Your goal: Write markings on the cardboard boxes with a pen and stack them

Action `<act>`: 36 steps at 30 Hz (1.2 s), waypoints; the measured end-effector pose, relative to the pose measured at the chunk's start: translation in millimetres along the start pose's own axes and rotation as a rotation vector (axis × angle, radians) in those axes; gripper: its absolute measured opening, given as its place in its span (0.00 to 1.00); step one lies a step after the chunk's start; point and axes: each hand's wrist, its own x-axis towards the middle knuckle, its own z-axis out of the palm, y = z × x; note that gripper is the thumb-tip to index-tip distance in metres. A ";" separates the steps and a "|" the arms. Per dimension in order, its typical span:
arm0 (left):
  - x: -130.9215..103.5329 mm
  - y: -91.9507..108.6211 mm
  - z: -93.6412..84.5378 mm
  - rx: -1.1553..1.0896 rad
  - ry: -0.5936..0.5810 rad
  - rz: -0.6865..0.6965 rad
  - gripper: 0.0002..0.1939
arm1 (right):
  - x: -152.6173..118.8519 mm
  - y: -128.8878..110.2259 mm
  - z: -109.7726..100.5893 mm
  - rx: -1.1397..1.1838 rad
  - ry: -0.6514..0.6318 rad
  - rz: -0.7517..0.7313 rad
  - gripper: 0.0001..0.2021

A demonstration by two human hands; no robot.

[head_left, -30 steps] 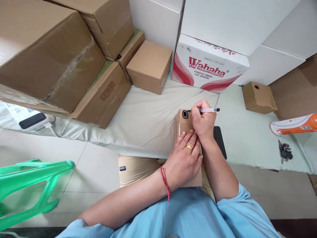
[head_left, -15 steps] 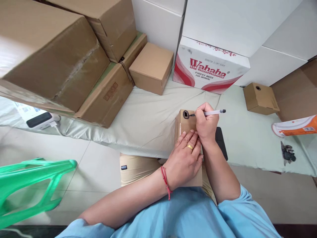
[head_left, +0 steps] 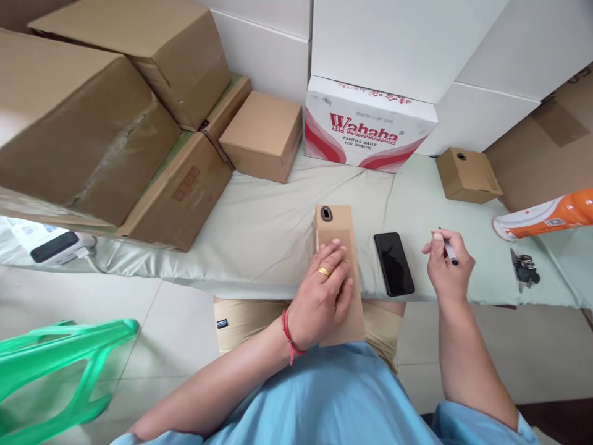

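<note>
A long brown cardboard box (head_left: 340,219) lies at the table's front edge, partly over my lap, with a dark ringed mark (head_left: 327,214) near its far end. My left hand (head_left: 324,293) rests on top of this box, fingers extended and lying flat. Off to the right, over the cloth, my right hand (head_left: 448,262) is closed around a pen (head_left: 450,252). Between the box and my right hand lies a black phone (head_left: 394,264).
Large cartons (head_left: 88,130) stand at the left, with a smaller brown box (head_left: 262,133) beside them. A Wahaha carton (head_left: 368,127) stands at the back. On the right are a small marked box (head_left: 467,176), an orange-white container (head_left: 544,215) and keys (head_left: 526,270).
My right hand has moved right with the pen, away from the box's mark, uncovering the phone. My left hand still lies on the box. The view has shifted slightly.
</note>
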 end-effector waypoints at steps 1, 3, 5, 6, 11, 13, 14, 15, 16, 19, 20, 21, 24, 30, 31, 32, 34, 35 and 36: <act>-0.1 -0.4 0.3 0.005 0.035 0.007 0.10 | -0.9 20.0 -15.2 -0.175 -0.054 0.040 0.16; 1.0 -1.9 0.5 0.027 0.087 0.031 0.06 | -5.2 55.6 -39.6 -0.489 -0.176 0.145 0.13; 3.9 -4.9 -1.3 0.057 0.111 0.060 0.06 | -11.0 82.5 -53.7 -0.682 -0.291 0.223 0.14; 5.9 -6.9 -3.6 0.073 0.117 0.072 0.06 | -13.7 92.2 -56.8 -0.729 -0.331 0.248 0.15; 10.7 -16.3 -30.1 0.064 0.055 0.075 0.07 | -16.6 108.4 -49.3 -0.652 -0.347 0.326 0.26; 4.2 -17.2 -42.9 0.038 -0.004 0.104 0.09 | -17.9 103.3 -43.2 -0.558 -0.296 0.328 0.34; -1.4 -16.9 -48.1 0.031 -0.034 0.130 0.12 | -20.8 98.6 -39.9 -0.524 -0.274 0.315 0.36; -8.1 -16.2 -51.9 0.028 -0.065 0.159 0.16 | -25.5 92.4 -36.4 -0.504 -0.266 0.290 0.34; -15.6 -15.2 -54.2 0.026 -0.097 0.189 0.20 | -32.2 84.9 -32.5 -0.499 -0.279 0.254 0.31; -37.7 -11.6 -51.9 0.012 -0.204 0.257 0.31 | -60.4 57.5 -17.8 -0.541 -0.412 0.103 0.28; -43.6 -10.5 -48.7 0.008 -0.240 0.270 0.33 | -70.3 48.1 -12.2 -0.563 -0.454 0.062 0.30; -48.5 -9.8 -44.9 0.009 -0.269 0.273 0.33 | -79.2 39.5 -6.3 -0.585 -0.481 0.036 0.33; -57.1 -9.4 -32.5 0.029 -0.297 0.265 0.24 | -94.7 21.1 10.3 -0.640 -0.467 0.045 0.40; -59.0 -13.0 -17.2 0.015 -0.263 0.244 0.30 | -82.6 12.9 29.9 -0.616 -0.399 0.153 0.42; -58.8 -13.3 -16.2 0.009 -0.257 0.245 0.31 | -79.2 12.5 30.7 -0.604 -0.401 0.169 0.41; -58.7 -13.4 -15.5 0.004 -0.250 0.247 0.31 | -76.2 12.1 30.8 -0.594 -0.406 0.183 0.41; -58.9 -13.2 -14.6 -0.001 -0.240 0.252 0.30 | -71.6 11.1 29.3 -0.577 -0.429 0.196 0.40; -59.2 -13.0 -14.2 -0.001 -0.236 0.251 0.29 | -69.9 10.7 27.8 -0.566 -0.444 0.204 0.40; -59.5 -12.7 -13.8 -0.001 -0.234 0.251 0.28 | -68.3 10.7 25.9 -0.551 -0.461 0.218 0.41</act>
